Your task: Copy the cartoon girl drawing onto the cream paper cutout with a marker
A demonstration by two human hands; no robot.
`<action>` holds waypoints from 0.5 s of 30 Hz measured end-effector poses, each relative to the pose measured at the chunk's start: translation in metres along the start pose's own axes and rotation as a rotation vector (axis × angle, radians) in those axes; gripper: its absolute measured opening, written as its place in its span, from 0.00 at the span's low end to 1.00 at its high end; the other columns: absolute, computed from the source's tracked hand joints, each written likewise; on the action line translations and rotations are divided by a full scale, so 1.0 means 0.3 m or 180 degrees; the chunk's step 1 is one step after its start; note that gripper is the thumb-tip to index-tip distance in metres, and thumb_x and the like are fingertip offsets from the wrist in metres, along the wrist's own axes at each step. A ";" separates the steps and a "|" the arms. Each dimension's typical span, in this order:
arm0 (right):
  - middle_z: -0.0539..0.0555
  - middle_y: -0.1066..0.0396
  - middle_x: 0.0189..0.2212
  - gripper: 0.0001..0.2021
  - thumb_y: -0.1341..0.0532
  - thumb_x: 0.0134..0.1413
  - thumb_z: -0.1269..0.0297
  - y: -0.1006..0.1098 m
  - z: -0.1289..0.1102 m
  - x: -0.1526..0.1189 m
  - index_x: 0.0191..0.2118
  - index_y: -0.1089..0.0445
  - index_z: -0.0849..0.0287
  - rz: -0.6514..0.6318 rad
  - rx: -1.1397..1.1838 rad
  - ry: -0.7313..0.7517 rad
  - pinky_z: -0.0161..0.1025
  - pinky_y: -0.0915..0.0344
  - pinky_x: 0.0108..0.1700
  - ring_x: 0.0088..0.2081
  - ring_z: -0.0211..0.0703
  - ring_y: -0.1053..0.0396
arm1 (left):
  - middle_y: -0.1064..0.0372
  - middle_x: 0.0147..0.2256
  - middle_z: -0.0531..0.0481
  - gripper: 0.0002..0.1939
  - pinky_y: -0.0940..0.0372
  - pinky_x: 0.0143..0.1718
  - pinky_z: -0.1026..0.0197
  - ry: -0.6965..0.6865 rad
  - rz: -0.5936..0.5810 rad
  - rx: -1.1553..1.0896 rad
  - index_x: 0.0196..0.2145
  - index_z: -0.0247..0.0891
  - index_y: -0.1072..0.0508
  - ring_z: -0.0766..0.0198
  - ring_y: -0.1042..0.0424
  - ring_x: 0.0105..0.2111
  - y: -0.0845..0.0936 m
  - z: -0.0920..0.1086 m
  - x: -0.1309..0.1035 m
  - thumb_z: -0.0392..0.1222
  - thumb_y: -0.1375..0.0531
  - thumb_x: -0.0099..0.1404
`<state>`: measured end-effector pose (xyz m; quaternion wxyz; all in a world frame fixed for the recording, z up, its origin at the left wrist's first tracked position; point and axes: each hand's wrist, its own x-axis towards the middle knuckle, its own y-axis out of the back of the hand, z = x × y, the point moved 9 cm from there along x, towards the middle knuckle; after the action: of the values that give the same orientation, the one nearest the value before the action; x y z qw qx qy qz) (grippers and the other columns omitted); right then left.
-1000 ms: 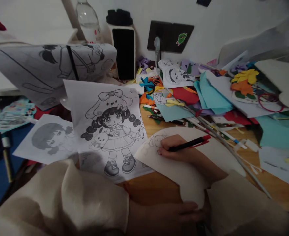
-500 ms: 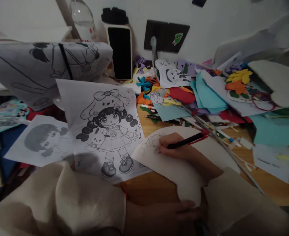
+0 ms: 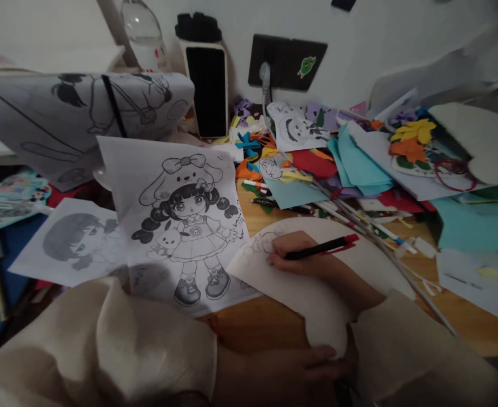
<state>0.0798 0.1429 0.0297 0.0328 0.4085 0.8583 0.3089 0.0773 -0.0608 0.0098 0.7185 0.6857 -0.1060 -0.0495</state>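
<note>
My right hand (image 3: 293, 253) is closed round a black pen with a red clip (image 3: 323, 247), its tip down on a white fan-shaped card (image 3: 367, 249). Faint pencil-like lines show on the card's left part beside my fingers. Near the bottom, my left hand (image 3: 303, 364) has its thumb and a finger at the card's narrow handle (image 3: 327, 330), gripping that end; the other fingers are dark and hard to see. Left of the card lies a sheet with a printed cartoon girl in a dog-shaped hat (image 3: 189, 226).
A smaller portrait sheet (image 3: 79, 240) lies at the left. Behind stand a phone (image 3: 207, 90), a black-lidded cup (image 3: 198, 27) and a clear bottle (image 3: 142, 34). Coloured paper scraps (image 3: 252, 144) and blue sheets (image 3: 477, 220) crowd the back and right. A thin rod (image 3: 401, 271) crosses the table.
The pen's back end has dipped and swung slightly right, and my right hand has shifted slightly left. My left hand and the card stay in place.
</note>
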 end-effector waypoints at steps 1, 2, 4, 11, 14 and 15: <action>0.45 0.52 0.17 0.18 0.45 0.53 0.72 0.000 -0.001 0.000 0.18 0.53 0.59 -0.0006 -0.0025 0.0002 0.35 0.54 0.24 0.21 0.31 0.53 | 0.27 0.35 0.62 0.04 0.59 0.66 0.51 -0.0005 0.0006 0.0005 0.19 0.51 0.27 0.58 0.51 0.62 0.003 0.000 0.000 0.45 0.40 0.49; 0.45 0.52 0.17 0.18 0.44 0.53 0.72 0.001 -0.002 0.000 0.18 0.52 0.59 -0.0002 -0.0054 0.0003 0.34 0.54 0.24 0.21 0.31 0.52 | 0.27 0.35 0.63 0.03 0.59 0.66 0.51 0.0009 -0.0007 0.0005 0.20 0.51 0.27 0.59 0.51 0.62 0.005 -0.003 0.000 0.44 0.40 0.49; 0.44 0.52 0.17 0.17 0.44 0.52 0.72 0.004 -0.003 0.000 0.18 0.52 0.59 0.0009 -0.0115 -0.0014 0.34 0.54 0.24 0.21 0.31 0.52 | 0.27 0.35 0.65 0.02 0.58 0.66 0.52 -0.0018 -0.0042 -0.0050 0.21 0.53 0.26 0.59 0.51 0.62 0.006 -0.002 -0.001 0.45 0.40 0.48; 0.45 0.51 0.17 0.17 0.44 0.50 0.75 -0.002 0.001 -0.002 0.18 0.52 0.60 -0.0036 -0.0005 0.0035 0.34 0.54 0.24 0.21 0.30 0.52 | 0.26 0.33 0.64 0.03 0.60 0.66 0.50 0.0045 -0.0060 -0.0068 0.23 0.53 0.25 0.58 0.52 0.62 -0.010 -0.001 -0.001 0.44 0.38 0.48; 0.45 0.48 0.17 0.16 0.42 0.51 0.72 0.016 0.022 -0.009 0.18 0.50 0.60 0.0098 0.0121 -0.0098 0.33 0.53 0.24 0.21 0.30 0.51 | 0.27 0.34 0.64 0.03 0.61 0.66 0.51 -0.0015 -0.0091 -0.0107 0.23 0.53 0.24 0.57 0.53 0.63 -0.017 0.001 -0.002 0.45 0.39 0.49; 0.45 0.47 0.17 0.16 0.42 0.51 0.70 0.031 0.037 -0.014 0.18 0.48 0.60 0.0207 0.0208 -0.0224 0.32 0.52 0.24 0.21 0.31 0.49 | 0.26 0.35 0.63 0.03 0.60 0.66 0.51 -0.0045 -0.0092 -0.0143 0.24 0.53 0.24 0.57 0.53 0.62 -0.019 0.001 -0.003 0.45 0.39 0.50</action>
<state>0.0924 0.1499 0.0252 0.0395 0.4477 0.8524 0.2672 0.0768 -0.0613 0.0042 0.7321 0.6704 -0.1000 -0.0671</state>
